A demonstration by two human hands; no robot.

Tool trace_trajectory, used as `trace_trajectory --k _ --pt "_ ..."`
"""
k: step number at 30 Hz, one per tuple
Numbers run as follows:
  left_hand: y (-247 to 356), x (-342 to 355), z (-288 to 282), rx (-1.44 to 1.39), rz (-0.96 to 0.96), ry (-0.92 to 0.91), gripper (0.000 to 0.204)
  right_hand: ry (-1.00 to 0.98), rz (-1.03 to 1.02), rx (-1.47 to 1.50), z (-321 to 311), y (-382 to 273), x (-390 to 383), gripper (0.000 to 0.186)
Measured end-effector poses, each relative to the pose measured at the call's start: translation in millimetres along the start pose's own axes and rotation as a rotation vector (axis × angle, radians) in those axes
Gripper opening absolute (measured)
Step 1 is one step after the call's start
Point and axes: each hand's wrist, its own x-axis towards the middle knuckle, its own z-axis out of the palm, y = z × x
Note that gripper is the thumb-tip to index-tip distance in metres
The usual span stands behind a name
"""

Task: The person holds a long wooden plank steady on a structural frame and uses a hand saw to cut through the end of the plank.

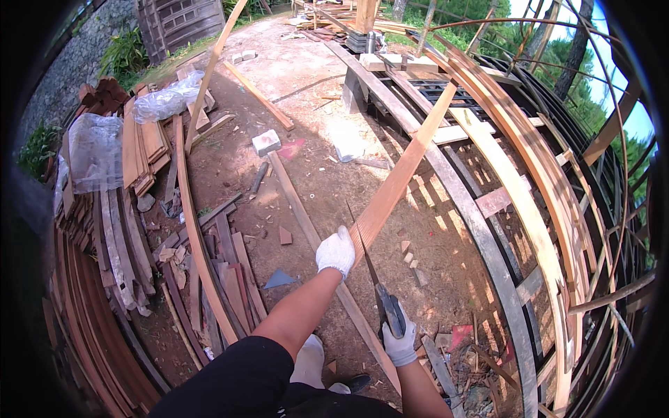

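A reddish-brown wooden plank slants from the middle of the head view up to the timber rack on the right, its far end resting there. My left hand, in a white work glove, is closed on the plank's near end. In my right hand, also gloved in white, is the dark handle of a handsaw. The thin blade lies across the plank's near end, just right of my left hand. How deep the teeth sit in the wood I cannot tell.
A long narrow board lies on the dirt beneath my arms. Stacked planks with plastic sheeting fill the left side. The timber rack holds long boards on the right, beside dark bent rods. A pale block stands ahead.
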Motion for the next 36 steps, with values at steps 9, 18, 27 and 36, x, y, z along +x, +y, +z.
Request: trace_trajectory --k 9,18,27,36 --pt "-13.0 -0.1 -10.1 0.025 0.007 -0.012 0.067 -0.021 -0.006 -0.170 -14.8 -24.7 -69.5 0.068" --pt "-3.5 3.1 7.6 0.022 0.071 -0.002 0.063 0.082 -0.118 -0.047 42.5 10.9 65.6 0.062" --pt "-12.1 -0.5 -3.8 0.045 0.050 -0.019 0.060 0.022 -0.093 -0.262 -39.8 -13.1 -135.3 0.070" --pt "-17.1 5.4 4.6 0.015 0.020 -0.019 0.062 0.054 -0.088 -0.013 50.4 4.1 73.2 0.061"
